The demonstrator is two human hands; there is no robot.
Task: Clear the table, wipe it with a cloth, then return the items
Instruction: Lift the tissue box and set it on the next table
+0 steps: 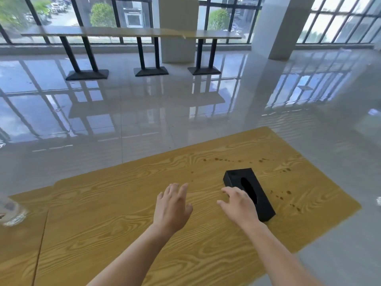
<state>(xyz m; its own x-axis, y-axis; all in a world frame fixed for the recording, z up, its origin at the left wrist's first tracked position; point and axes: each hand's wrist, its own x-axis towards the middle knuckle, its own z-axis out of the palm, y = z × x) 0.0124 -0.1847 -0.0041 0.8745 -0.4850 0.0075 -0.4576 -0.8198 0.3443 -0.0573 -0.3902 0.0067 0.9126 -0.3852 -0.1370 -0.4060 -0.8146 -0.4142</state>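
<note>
A black tissue box [241,176] with an oval slot on top lies on the yellow wood-grain table [123,213], toward its right end. My right hand [239,205] hovers over the near left side of the box, fingers spread, holding nothing; I cannot tell if it touches the box. My left hand [173,205] is held open above the table's middle, a short way left of the box. Dark brown drops [233,161] dot the tabletop beyond and to the right of the box. No cloth is in view.
A blurred pale object [12,211] sits at the table's far left edge. The table's right corner [359,207] ends over glossy tiled floor. A long counter on black pedestal legs [132,34] and a white pillar [282,25] stand by the windows.
</note>
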